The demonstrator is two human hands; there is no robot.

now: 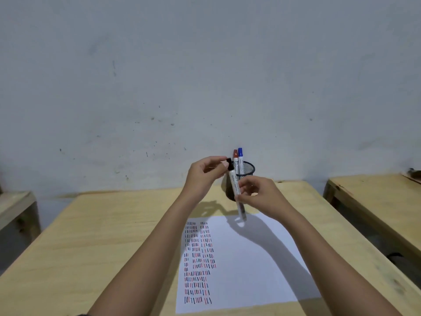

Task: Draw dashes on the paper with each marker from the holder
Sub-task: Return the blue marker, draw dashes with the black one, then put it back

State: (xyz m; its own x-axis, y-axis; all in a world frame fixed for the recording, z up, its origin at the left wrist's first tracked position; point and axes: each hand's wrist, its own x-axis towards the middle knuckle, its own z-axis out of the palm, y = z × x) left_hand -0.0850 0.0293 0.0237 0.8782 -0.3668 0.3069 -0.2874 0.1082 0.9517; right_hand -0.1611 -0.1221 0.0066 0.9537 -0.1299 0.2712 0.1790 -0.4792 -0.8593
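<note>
A black marker (237,192) with a white barrel is held up above the table, tilted, its black cap (229,163) at the top. My left hand (205,175) pinches the cap; my right hand (257,195) grips the barrel lower down. Behind them stands a black mesh holder (247,171) with a red marker (235,158) and a blue marker (240,157) upright in it. A white paper (250,258) lies on the table below, its left part covered with rows of black, red and blue dashes (198,263).
The wooden table (102,236) reaches the grey wall behind the holder. Another wooden table (376,201) stands to the right across a gap, and a lower wooden piece (16,206) sits at the left.
</note>
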